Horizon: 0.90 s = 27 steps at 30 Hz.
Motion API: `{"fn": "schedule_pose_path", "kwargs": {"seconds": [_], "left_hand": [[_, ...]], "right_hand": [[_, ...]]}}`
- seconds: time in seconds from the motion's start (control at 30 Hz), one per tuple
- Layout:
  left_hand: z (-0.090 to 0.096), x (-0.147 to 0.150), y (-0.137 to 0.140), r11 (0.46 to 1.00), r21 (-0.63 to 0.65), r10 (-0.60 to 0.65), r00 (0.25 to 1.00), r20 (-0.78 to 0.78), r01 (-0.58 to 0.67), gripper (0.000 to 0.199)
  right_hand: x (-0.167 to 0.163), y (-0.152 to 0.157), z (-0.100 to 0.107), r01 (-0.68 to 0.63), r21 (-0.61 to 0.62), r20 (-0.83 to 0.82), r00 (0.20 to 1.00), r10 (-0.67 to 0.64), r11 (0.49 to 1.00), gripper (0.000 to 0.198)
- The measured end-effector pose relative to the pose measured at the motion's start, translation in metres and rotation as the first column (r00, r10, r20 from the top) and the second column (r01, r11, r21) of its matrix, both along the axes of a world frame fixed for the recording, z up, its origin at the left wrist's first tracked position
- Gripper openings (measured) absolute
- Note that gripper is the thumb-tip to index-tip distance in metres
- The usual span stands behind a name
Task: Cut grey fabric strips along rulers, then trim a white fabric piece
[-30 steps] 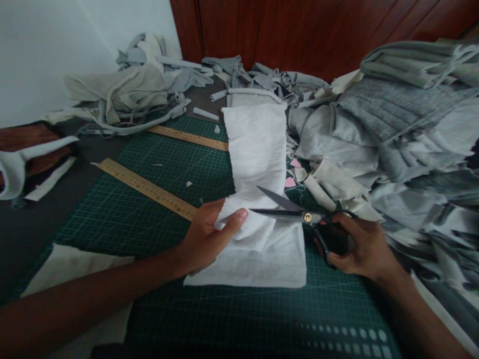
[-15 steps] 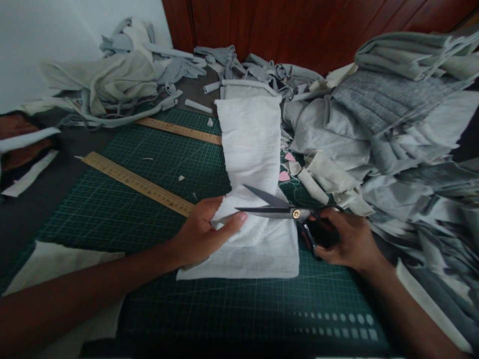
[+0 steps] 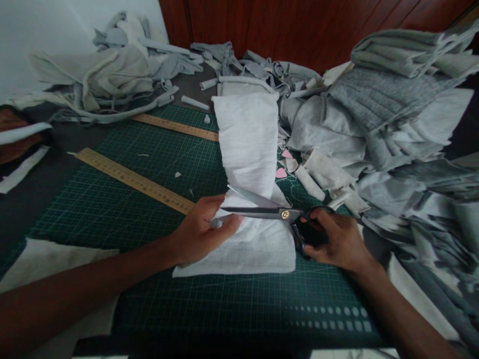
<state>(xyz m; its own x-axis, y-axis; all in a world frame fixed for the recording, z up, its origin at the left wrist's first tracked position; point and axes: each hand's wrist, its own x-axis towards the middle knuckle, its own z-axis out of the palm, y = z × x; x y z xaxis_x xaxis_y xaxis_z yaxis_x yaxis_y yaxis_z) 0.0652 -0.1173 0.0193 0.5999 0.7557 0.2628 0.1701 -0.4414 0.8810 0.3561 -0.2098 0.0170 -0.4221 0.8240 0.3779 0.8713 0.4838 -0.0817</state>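
Note:
A length of white fabric (image 3: 249,134) runs up the middle of the green cutting mat (image 3: 164,304), with its near part folded over on itself. My left hand (image 3: 209,227) pinches the fold at its left edge, thumb on top and fingers underneath. In my right hand (image 3: 333,239) is a pair of black-handled scissors (image 3: 285,214), gripped by the loops. Their blades are apart and point left across the fabric, the tips near my left thumb and forefinger. Part of the lower blade lies along the fold.
Two wooden rulers, a nearer one (image 3: 130,179) and a farther one (image 3: 175,125), lie left of the fabric. Grey cloth piles (image 3: 374,99) crowd the right side, and more scraps (image 3: 112,75) heap at back left. A pale cloth piece (image 3: 56,259) sits under my left forearm.
The scissors have moved left, farther across the fold, blades still apart. My left hand keeps its pinch on the fabric. The whole view has shifted slightly.

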Motion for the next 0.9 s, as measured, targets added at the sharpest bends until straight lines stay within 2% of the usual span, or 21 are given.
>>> {"fn": "schedule_pose_path", "kwargs": {"seconds": [0.53, 0.9], "left_hand": [[-0.0064, 0.0003, 0.0017, 0.996, 0.082, -0.029, 0.992, 0.119, 0.020, 0.017], [-0.0056, -0.0003, 0.0019, 0.999, 0.044, 0.015, 0.997, 0.069, -0.018, 0.021]], "right_hand": [[-0.0005, -0.0018, 0.0030, -0.027, 0.002, 0.011, 1.000, 0.027, 1.000, 0.021], [0.0001, -0.0059, 0.0070, -0.027, 0.013, 0.080, 0.996, 0.026, 1.000, 0.035]]}}
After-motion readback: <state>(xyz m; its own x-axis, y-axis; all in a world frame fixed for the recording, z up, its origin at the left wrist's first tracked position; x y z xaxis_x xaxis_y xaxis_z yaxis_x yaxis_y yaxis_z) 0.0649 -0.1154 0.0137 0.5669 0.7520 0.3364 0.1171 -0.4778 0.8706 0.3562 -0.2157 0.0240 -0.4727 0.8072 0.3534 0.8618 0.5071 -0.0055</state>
